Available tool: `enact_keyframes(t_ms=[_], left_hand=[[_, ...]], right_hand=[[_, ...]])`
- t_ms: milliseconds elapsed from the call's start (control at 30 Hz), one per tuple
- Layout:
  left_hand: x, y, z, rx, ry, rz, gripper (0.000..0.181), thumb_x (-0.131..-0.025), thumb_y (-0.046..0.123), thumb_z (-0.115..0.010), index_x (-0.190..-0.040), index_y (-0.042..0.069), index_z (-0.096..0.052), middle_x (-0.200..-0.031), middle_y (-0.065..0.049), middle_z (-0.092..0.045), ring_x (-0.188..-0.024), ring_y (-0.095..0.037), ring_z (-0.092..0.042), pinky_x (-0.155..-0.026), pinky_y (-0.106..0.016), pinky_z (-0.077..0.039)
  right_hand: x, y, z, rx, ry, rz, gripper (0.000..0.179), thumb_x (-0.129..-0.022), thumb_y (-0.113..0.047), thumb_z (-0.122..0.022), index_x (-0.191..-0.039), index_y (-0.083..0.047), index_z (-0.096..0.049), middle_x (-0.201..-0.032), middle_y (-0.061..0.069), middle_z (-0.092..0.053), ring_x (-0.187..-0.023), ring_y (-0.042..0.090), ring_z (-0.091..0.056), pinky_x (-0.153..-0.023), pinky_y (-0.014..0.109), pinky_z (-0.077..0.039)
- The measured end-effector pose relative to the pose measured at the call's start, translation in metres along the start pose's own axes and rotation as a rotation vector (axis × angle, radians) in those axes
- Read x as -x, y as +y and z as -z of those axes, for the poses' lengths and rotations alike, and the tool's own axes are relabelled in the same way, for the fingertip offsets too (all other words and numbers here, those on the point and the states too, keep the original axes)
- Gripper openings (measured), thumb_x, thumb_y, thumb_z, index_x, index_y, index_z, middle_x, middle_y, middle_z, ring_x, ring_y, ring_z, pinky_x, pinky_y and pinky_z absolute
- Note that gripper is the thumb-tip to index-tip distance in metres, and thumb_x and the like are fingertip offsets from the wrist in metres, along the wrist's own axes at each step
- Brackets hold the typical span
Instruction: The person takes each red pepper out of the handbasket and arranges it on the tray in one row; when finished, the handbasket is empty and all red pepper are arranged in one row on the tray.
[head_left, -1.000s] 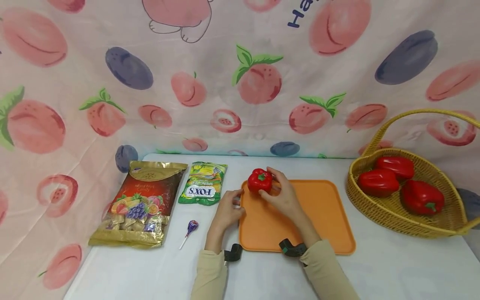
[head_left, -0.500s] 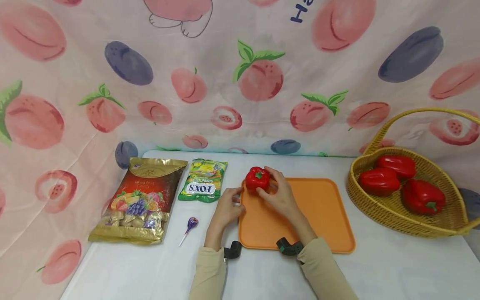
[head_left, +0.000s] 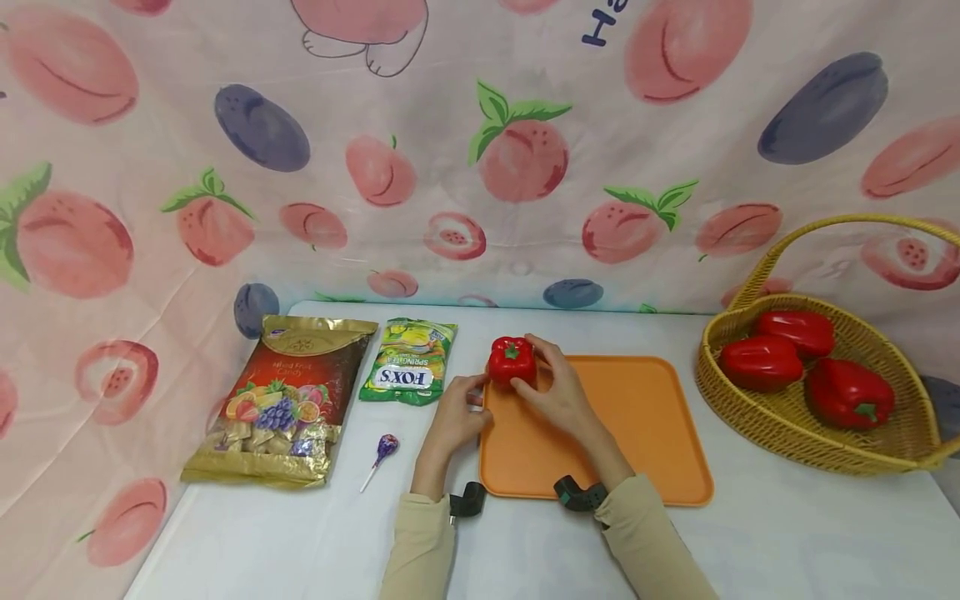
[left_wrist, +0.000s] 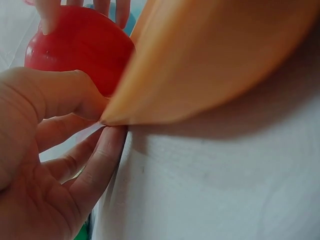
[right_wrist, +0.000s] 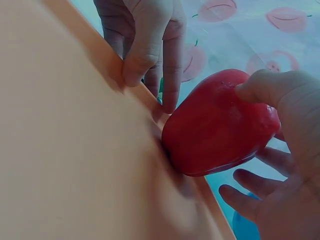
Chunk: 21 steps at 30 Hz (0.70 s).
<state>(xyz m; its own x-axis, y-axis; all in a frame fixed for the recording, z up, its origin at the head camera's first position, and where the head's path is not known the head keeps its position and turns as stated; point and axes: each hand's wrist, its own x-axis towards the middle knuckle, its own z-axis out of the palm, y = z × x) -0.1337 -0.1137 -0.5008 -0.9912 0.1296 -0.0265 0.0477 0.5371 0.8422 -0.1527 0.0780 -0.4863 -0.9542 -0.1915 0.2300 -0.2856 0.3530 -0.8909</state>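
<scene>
A red bell pepper (head_left: pixel 512 364) stands with its green stem up at the far left corner of the orange tray (head_left: pixel 615 433). My right hand (head_left: pixel 561 400) holds it, the thumb at its near side and fingers behind; in the right wrist view the thumb presses on the pepper (right_wrist: pixel 215 125) while some lower fingers (right_wrist: pixel 255 185) are apart from it. At the tray's left rim is my left hand (head_left: pixel 455 417). The left wrist view shows its thumb and fingertips pinching the tray edge (left_wrist: pixel 150 100), close beside the pepper.
A yellow wicker basket (head_left: pixel 795 454) with 3 red bell peppers stands at the right. Left of the tray lie a green candy bag (head_left: pixel 408 362), a large red and gold candy bag (head_left: pixel 281 400) and a lollipop (head_left: pixel 386 447). A fruit-print cloth (head_left: pixel 450 167) hangs behind.
The pepper has shifted slightly left and its stem now points more upward, with the right hand still at it. The left hand keeps its place at the tray rim.
</scene>
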Motion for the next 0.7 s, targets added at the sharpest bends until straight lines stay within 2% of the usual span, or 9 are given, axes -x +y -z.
enact_keyframes(t_ms=[200,367,533,700], left_hand=[[-0.001,0.000,0.000,-0.005,-0.005,0.004,0.056,-0.080,-0.002,-0.069,-0.135,0.003,-0.058,-0.116,-0.012,-0.057,-0.096,-0.022,-0.058,-0.080,-0.033,-0.056],[0.002,0.003,0.002,-0.009,-0.003,0.002,0.058,-0.079,-0.001,-0.070,-0.135,0.004,-0.058,-0.118,-0.013,-0.057,-0.097,-0.024,-0.059,-0.081,-0.035,-0.056],[0.003,0.002,0.002,-0.009,-0.011,0.014,0.058,-0.079,-0.001,-0.071,-0.136,0.004,-0.058,-0.120,-0.013,-0.057,-0.098,-0.024,-0.059,-0.083,-0.035,-0.056],[0.003,0.002,0.000,-0.001,-0.016,0.018,0.059,-0.079,-0.001,-0.071,-0.136,0.004,-0.058,-0.121,-0.013,-0.057,-0.098,-0.024,-0.058,-0.083,-0.036,-0.056]], right_hand=[[0.000,-0.001,0.002,-0.010,-0.005,-0.001,0.074,-0.083,-0.010,-0.078,-0.146,-0.006,-0.041,-0.146,0.016,-0.045,-0.133,0.036,-0.043,-0.104,0.052,-0.042],[0.000,-0.005,0.011,0.001,0.010,-0.007,0.070,-0.085,-0.017,-0.077,-0.146,-0.008,-0.043,-0.146,0.015,-0.044,-0.134,0.035,-0.042,-0.106,0.050,-0.041],[0.003,-0.007,0.028,0.003,0.053,-0.022,0.064,-0.088,-0.019,-0.075,-0.144,-0.010,-0.046,-0.145,0.015,-0.045,-0.134,0.034,-0.043,-0.107,0.052,-0.039],[0.003,-0.008,0.054,0.057,0.095,-0.013,0.063,-0.089,-0.019,-0.074,-0.144,-0.006,-0.046,-0.145,0.017,-0.046,-0.133,0.037,-0.044,-0.106,0.054,-0.039]])
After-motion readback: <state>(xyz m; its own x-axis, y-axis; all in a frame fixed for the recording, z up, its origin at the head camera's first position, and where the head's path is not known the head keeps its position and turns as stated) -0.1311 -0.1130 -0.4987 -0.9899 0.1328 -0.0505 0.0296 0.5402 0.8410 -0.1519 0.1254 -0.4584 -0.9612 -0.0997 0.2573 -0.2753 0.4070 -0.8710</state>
